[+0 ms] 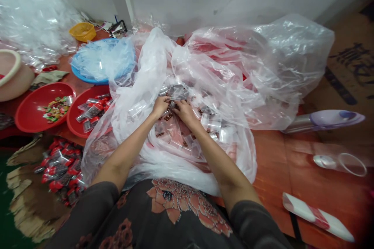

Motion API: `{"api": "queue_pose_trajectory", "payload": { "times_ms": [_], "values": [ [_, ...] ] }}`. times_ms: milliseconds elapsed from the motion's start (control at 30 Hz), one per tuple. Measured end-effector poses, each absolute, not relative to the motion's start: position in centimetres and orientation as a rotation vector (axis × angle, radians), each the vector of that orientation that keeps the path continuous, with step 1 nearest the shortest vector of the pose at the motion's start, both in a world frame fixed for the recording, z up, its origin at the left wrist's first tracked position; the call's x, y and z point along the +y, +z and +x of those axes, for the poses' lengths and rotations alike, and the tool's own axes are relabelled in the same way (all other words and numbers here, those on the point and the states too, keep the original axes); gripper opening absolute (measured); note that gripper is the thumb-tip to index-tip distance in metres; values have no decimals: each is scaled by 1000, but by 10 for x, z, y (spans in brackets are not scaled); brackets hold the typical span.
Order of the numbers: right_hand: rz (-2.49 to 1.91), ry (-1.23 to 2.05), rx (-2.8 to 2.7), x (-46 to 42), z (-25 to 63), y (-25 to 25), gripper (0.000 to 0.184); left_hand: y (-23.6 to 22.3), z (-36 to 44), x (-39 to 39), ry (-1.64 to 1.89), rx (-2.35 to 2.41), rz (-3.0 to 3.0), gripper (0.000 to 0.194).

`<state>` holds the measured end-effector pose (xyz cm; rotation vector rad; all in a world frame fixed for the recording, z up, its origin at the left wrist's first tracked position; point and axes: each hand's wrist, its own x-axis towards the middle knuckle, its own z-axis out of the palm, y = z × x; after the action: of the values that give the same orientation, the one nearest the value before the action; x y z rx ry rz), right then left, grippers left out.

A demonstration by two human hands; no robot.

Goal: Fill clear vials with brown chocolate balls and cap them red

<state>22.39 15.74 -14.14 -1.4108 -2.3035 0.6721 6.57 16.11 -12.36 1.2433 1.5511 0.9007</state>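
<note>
Both of my hands are inside a large clear plastic bag (178,169) that lies open in front of me. It holds many small clear packets or containers (214,123) and scattered small brown pieces (168,117). My left hand (160,107) has its fingers curled together near the bag's middle. Close beside it, my right hand (186,114) is also closed, its fingertips pointing toward the left ones. Something thin and clear seems to lie between the fingertips, too blurred to name.
At the left stand a red bowl (27,114) of colourful small pieces, another red bowl (71,116) of red-capped containers, and a blue basin (76,69) of clear film. A carton (43,198) holds more red-capped containers (62,165). A purple-handled tool (336,118) and a clear cup (352,164) lie right.
</note>
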Motion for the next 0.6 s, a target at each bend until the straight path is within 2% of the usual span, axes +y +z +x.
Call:
{"api": "queue_pose_trajectory", "payload": {
  "times_ms": [167,333,433,600],
  "values": [
    [-1215,1076,-1747,149,239,-157,38,-97,66,143,1022,1434,1164,51],
    [-1008,1452,-1259,129,250,-136,42,-79,72,115,1171,1260,1148,49],
    [-912,1532,-1125,113,253,-115,42,-73,82,101,1121,1115,1143,53],
    [-865,1474,-1147,88,259,-93,44,-61,99,84,1028,900,1083,56]
  ]
}}
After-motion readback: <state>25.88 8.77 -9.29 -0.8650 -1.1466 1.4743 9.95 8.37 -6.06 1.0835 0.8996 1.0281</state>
